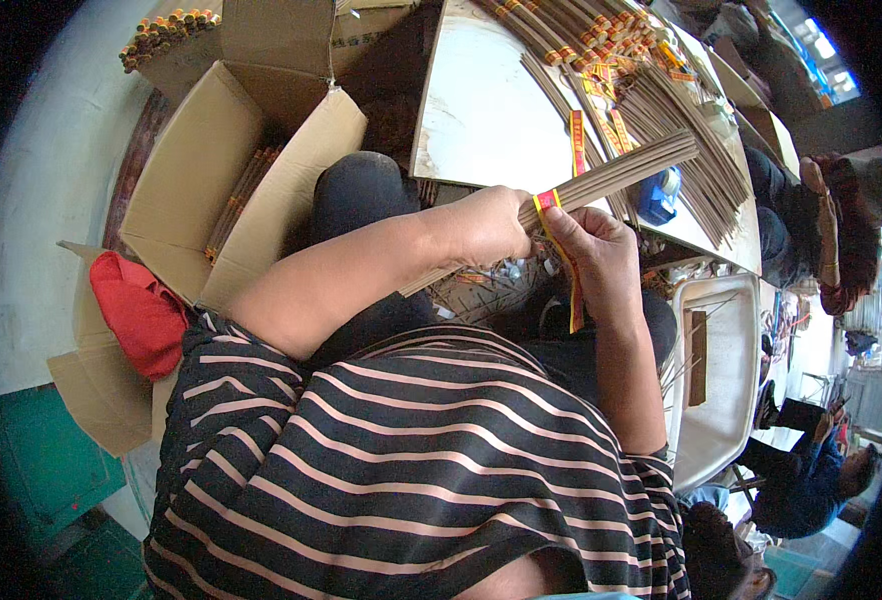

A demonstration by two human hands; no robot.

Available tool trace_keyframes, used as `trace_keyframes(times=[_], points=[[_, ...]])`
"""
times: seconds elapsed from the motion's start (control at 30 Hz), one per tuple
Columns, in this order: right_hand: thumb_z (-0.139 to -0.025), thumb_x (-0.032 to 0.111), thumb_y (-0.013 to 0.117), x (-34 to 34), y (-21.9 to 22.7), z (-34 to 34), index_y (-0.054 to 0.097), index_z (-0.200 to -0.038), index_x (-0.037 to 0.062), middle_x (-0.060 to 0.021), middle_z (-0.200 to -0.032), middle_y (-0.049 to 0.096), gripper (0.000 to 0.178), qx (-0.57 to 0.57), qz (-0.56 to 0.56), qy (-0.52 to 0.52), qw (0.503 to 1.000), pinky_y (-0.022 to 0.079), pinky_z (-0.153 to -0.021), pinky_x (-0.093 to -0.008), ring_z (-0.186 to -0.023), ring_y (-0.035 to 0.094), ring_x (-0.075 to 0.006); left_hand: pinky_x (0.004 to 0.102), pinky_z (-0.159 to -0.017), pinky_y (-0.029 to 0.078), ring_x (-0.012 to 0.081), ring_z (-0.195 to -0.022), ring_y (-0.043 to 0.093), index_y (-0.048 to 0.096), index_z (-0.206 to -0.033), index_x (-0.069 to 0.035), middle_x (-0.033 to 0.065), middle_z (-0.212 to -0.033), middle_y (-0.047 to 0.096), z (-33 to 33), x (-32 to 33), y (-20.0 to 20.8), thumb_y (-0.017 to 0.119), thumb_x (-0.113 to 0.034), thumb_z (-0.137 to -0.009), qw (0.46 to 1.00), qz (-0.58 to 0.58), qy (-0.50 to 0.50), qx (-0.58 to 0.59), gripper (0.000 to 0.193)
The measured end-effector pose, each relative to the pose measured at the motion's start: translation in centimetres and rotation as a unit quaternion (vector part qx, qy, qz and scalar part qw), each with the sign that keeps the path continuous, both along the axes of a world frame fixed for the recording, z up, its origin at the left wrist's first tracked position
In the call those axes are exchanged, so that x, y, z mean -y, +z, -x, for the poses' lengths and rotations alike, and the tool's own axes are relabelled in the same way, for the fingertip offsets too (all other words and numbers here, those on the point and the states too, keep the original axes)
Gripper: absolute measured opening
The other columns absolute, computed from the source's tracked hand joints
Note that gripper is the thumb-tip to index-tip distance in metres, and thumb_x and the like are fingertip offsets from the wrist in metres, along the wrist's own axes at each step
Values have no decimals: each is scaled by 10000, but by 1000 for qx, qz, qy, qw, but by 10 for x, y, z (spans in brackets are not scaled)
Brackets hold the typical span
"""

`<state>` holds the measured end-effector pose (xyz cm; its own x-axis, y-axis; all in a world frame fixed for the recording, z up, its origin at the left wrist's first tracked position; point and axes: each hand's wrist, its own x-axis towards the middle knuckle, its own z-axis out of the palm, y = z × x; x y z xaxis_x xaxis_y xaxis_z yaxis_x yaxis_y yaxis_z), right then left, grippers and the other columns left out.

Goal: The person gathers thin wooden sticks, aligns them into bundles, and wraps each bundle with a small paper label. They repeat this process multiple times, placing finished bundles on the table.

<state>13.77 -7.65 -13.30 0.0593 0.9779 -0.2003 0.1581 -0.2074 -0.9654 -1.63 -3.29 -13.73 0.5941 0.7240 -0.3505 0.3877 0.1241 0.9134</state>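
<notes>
A bundle of thin brown incense sticks (633,168) slants up to the right across my lap, its far end over the table edge. My left hand (498,225) is closed round the bundle's lower part. A red and yellow paper strip (575,300) lies against the bundle, its long tail hanging down. My right hand (603,255) pinches this strip beside the bundle, thumb on top. Whether the strip goes all the way round underneath is hidden. Another such paper strip (577,143) lies on the table just beyond the bundle.
On the white table (471,110) lie loose incense sticks (686,150), banded bundles (586,35) and a blue tape dispenser (659,196). An open cardboard box (186,185) at left holds bundles. A red cloth (139,318) lies near it. A white tub (721,420) and people are at right.
</notes>
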Motion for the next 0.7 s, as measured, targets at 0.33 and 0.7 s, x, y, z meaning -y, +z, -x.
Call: trace_keyframes(times=[0.33,0.7], points=[[-820,228,650,2,2,3,614,-770,-13,-1,-594,541,249,31,32,1,999,313,-406,-190,-463,427,-40,317,-703,455,228,-782,600,576,-1004,27,164,-848,635,0,0,-13,640,-91,-720,998,-53,-16,-42,314],[-783,266,701,4,0,7,596,-695,-7,21,-576,517,305,56,22,-32,998,325,-425,-204,-492,402,-35,288,-621,443,160,-677,563,585,-982,11,93,-774,612,1,5,-15,619,-75,-728,999,-26,-11,-26,270]])
